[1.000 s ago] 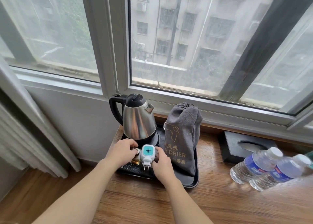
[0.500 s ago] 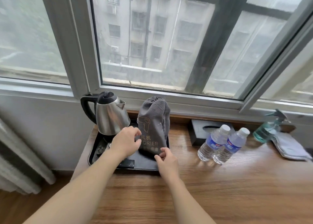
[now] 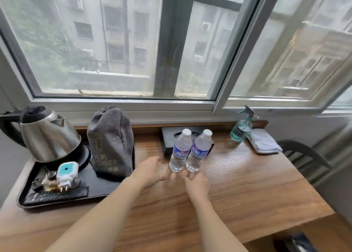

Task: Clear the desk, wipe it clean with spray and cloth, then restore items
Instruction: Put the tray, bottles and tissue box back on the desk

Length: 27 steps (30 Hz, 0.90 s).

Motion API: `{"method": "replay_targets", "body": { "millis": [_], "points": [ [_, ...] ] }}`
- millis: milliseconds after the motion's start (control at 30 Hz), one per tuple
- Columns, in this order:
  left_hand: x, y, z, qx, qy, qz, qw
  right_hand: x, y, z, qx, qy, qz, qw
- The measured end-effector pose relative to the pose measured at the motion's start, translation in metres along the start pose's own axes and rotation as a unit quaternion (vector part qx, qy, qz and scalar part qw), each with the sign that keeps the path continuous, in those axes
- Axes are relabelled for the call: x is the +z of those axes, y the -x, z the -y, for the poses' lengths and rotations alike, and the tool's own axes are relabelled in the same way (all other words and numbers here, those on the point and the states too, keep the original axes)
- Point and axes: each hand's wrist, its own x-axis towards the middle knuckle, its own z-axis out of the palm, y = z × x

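Head camera looks forward and down, close over the desk (image 3: 247,185).

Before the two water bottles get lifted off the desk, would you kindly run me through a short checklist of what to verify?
1. Both clear plastic water bottles upright and capped: ok.
2. Left hand on a bottle: not ok, it is open beside the left one, apart from it.
3. Right hand gripping: cannot tell, its fingers are blurred at the bottle bases.
4. Black tissue box behind the bottles could be nudged: cannot tell whether they touch.
5. Black tray with the steel kettle and grey dryer bag clear of the hands: ok.
6. Teal spray bottle and folded white cloth ready at the right: ok.
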Motion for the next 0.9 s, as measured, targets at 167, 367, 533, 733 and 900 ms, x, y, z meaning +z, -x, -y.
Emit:
{"method": "replay_targets", "body": {
  "millis": [167,367,533,733,900],
  "points": [
    [0.022,-0.030,-0.042,-0.027,0.070,-0.040,0.996,-0.025,-0.037,-0.006,-0.024,-0.014,-0.011,1.000],
    [0.036,-0.058,-0.073,-0.068,0.162,-0.122,0.977,-0.032,-0.074,0.001,-0.078,-0.075,0.005,0.994],
    [0.046,-0.073,-0.071,-0.100,0.231,-0.152,0.956,-0.037,-0.084,0.008,-0.093,-0.136,0.046,0.985],
    [0.046,-0.074,-0.060,-0.087,0.231,-0.160,0.956,-0.038,-0.082,0.010,-0.098,-0.132,0.036,0.986],
    [0.040,-0.056,-0.042,-0.075,0.246,-0.166,0.952,-0.032,-0.058,0.019,-0.110,-0.119,0.034,0.986]
  ]
}}
